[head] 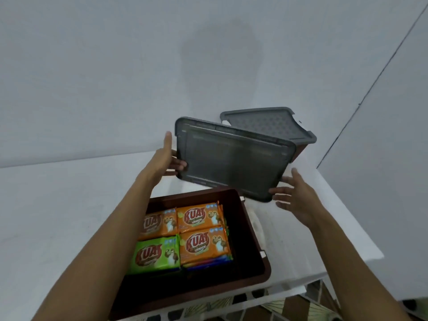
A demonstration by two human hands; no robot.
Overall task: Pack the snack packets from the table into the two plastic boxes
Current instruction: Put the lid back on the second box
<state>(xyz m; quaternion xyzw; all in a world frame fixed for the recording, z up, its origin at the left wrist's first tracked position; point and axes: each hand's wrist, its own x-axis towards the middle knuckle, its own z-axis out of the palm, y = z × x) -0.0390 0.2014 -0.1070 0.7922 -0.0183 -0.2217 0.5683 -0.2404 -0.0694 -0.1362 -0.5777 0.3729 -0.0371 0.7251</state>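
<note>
You hold the lid (234,158) up near the box (266,272).
Your left hand (166,158) grips its side; your open right hand (295,200) touches its corner.

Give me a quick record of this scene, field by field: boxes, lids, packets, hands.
near box: brown box, open, on the white table
packets: three orange packets and one green packet on top inside it
far box: second box, its lid on
loose lid: grey lid, tilted, held above the table
left hand: grips the lid's left edge
right hand: fingers spread, touching the lid's lower right corner
</note>
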